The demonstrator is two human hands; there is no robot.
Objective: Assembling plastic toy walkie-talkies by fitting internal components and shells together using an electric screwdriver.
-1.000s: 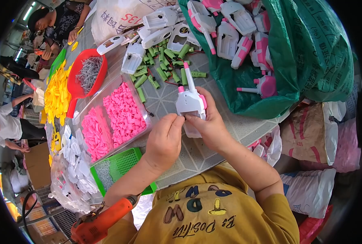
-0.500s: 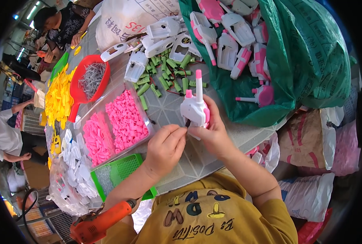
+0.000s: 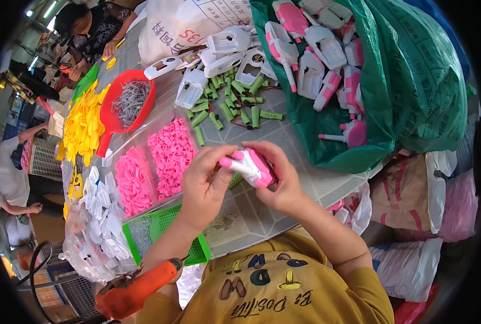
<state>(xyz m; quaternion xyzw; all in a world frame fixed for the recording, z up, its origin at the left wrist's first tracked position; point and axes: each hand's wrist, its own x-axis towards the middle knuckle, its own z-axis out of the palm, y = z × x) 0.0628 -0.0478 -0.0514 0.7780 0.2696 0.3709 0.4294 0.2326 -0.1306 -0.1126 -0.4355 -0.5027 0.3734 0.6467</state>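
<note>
A white and pink plastic housing [image 3: 252,166] with pink-tipped stubs is held between both hands above the near part of the table. My right hand [image 3: 281,181] wraps its pink side, fingers over the top and thumb underneath. My left hand [image 3: 204,181] grips the other end with bent fingers near the pink tips. The housing lies tilted, its stick pointing toward the left hand. Beyond the hands lie green cylindrical battery packs [image 3: 227,110] with thin wires, and white open housings [image 3: 191,89]. A green woven bag [image 3: 316,148] at the right holds more white and pink housings [image 3: 312,73].
Left of my hands sit a clear tray [image 3: 196,186] of small pink parts, a red scoop [image 3: 104,108] of screws, yellow pieces [image 3: 83,127] and white pieces [image 3: 100,210]. Nearer are a green basket [image 3: 197,251] and an orange power screwdriver [image 3: 138,289]. Other people [image 3: 92,32] work at the far left.
The housing has been turned from upright to lying tilted and brought slightly lower. My left hand has moved from pinching at its lower edge to gripping its tipped end.
</note>
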